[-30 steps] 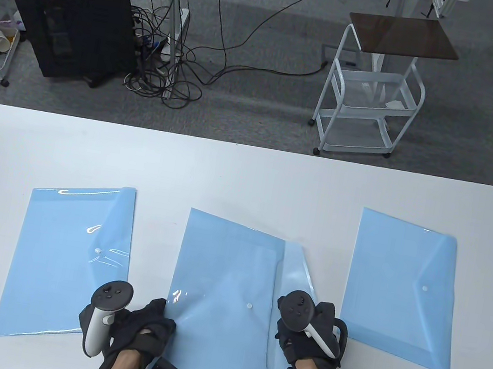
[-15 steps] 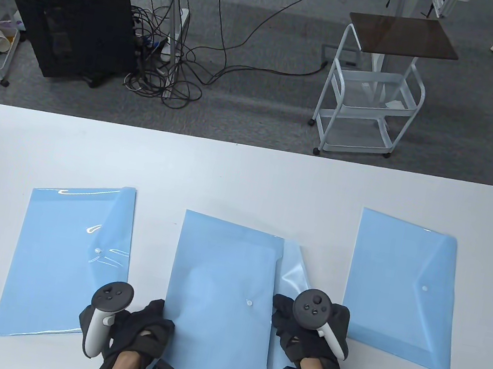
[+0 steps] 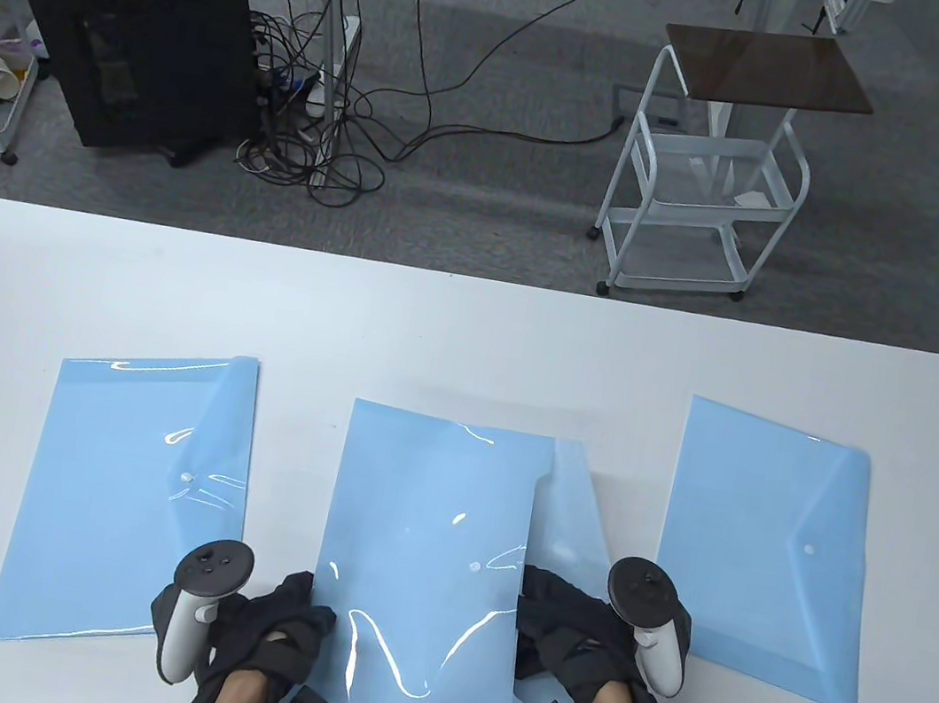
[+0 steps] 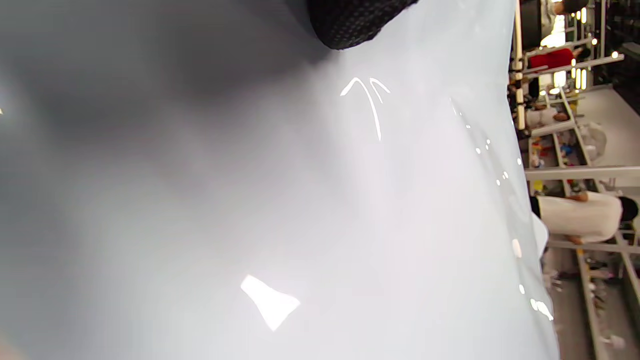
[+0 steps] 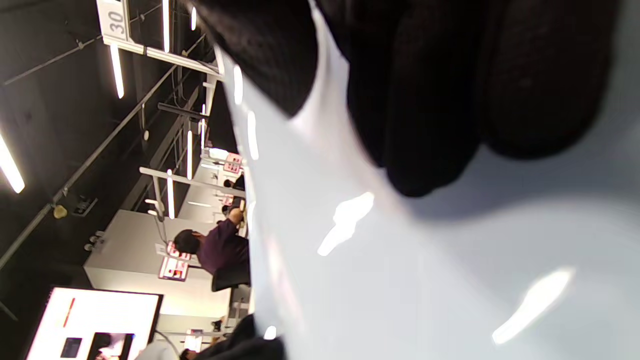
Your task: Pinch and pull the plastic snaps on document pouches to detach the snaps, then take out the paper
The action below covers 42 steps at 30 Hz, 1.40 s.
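Overhead, a white worktop (image 3: 472, 334) carries three pale blue document pouches lying side by side. At the left, the left pouch (image 3: 131, 493) lies flat with its snap near its right edge. Well to the right, the right pouch (image 3: 761, 544) lies closed, its triangular flap fastened by a small white snap (image 3: 809, 548).

Between them, the middle pouch (image 3: 423, 577) lies nearest the person, its flap (image 3: 573, 513) opened out to the right and its own snap stud (image 3: 475, 567) showing on the front. The left hand (image 3: 281, 617) rests with curled fingers at the pouch's near left edge. The right hand (image 3: 567, 628) is at the pouch's open right edge; in the right wrist view its gloved fingers (image 5: 430, 100) lie on either side of a glossy sheet, pinching it. No paper can be told apart from the plastic.

On the floor beyond the worktop stand a white rolling cart (image 3: 704, 184) and a black computer tower (image 3: 145, 36).
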{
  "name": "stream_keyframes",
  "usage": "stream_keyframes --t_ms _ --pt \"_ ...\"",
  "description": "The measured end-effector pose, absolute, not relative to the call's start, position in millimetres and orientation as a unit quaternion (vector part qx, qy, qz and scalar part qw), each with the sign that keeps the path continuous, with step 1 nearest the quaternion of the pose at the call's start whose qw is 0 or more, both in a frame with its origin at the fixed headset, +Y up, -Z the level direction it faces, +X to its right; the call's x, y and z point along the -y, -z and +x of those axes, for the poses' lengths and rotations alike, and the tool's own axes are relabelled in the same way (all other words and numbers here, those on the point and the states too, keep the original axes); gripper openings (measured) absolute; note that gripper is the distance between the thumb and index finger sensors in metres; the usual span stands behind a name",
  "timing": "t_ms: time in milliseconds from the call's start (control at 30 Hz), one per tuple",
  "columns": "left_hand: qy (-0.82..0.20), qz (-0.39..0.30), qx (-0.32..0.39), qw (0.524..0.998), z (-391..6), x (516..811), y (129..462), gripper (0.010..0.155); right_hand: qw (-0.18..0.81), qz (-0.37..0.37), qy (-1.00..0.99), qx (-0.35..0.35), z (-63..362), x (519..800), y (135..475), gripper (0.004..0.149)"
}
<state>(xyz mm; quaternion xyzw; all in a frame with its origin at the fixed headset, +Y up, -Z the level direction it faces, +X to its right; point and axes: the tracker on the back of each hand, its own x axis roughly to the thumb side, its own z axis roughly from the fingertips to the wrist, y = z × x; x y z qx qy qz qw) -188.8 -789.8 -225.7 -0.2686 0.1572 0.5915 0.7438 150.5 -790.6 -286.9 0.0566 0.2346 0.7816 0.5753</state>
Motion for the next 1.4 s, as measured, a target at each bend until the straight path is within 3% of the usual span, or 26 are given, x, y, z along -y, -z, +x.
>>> stream_keyframes --t_ms 100,200,400,633,933,1400 --pt "-0.575 -0.263 -0.158 0.758 -188.3 788.7 226.0 0.052 0.570 0.051 -0.789 -0.225 144.7 786.6 285.5 0.052" --pt "-0.584 -0.258 -0.161 0.752 -190.8 787.9 225.9 0.051 0.548 0.036 -0.811 -0.201 141.9 781.6 283.6 0.046" --pt "-0.593 -0.249 -0.164 0.748 -196.0 785.7 225.0 0.050 0.478 -0.007 -0.866 -0.146 141.0 772.4 278.9 0.047" --pt "-0.590 -0.236 -0.170 0.753 -199.0 782.7 224.9 0.049 0.450 -0.069 -0.881 -0.127 154.8 761.2 277.0 0.050" --pt "-0.588 -0.215 -0.191 0.756 -214.7 778.5 223.6 0.048 0.435 -0.092 -0.887 -0.123 191.4 740.8 273.4 0.051" --pt "-0.585 -0.210 -0.202 0.757 -220.1 778.0 223.4 0.048 0.437 -0.137 -0.887 -0.061 276.2 660.5 274.0 0.045"
